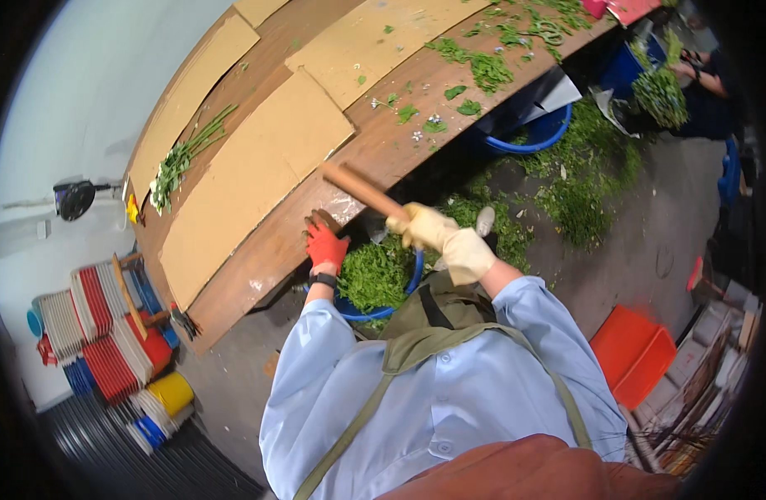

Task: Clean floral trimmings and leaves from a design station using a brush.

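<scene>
Between a blue round plastic tub [417, 271] of green leaves and the brown wooden table [248, 287], the cream-gloved right hand [433, 229] is wrapped around the near end of a brown wooden-looking stick [364, 191]. The red-gloved left hand [323, 246], fingers somewhat spread, rests at the table's edge, left of the stick, whose far end points toward a flat tan cardboard sheet [258, 167].

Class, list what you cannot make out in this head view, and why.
All in the head view:
Near end of the brown bar: hidden by the right hand's glove.
Bottom of the blue bucket: covered by leafy greenery.
Co-worker's head: cut off by the picture's edge.
Tiny flowers: too small to identify.
</scene>
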The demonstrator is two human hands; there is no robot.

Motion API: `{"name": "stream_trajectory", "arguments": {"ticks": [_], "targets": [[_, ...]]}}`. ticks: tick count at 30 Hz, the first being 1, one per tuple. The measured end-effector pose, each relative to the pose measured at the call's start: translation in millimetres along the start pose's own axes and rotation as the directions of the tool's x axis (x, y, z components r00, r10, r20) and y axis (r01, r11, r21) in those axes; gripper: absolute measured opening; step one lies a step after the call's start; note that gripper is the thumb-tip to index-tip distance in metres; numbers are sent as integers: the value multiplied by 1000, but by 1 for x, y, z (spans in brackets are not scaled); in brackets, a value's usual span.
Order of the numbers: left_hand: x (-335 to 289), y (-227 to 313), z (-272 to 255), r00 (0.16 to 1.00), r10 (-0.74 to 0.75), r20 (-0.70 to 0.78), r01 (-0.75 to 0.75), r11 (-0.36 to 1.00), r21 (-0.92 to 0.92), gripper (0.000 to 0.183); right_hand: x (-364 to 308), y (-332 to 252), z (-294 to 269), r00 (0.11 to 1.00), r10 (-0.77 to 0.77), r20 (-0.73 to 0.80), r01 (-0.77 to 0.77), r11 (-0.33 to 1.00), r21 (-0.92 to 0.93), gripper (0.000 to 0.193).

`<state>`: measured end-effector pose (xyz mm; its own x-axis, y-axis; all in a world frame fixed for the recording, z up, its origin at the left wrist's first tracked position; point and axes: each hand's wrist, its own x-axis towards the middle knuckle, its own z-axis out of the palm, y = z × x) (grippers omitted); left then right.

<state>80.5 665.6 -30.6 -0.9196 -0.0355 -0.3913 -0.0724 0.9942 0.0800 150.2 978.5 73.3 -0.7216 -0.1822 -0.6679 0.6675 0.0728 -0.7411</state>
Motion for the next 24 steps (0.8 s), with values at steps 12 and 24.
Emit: {"name": "stream_trajectory", "arguments": {"ticks": [12, 24], "targets": [[40, 46, 12, 942, -300, 153, 268, 943, 199, 143, 32, -39, -174, 803, -57, -593, 258, 931, 260, 50], [60, 34, 20, 962, -265, 66, 241, 938, 249, 94, 213, -65, -233, 933, 4, -361, 94, 963, 252, 37]]}}
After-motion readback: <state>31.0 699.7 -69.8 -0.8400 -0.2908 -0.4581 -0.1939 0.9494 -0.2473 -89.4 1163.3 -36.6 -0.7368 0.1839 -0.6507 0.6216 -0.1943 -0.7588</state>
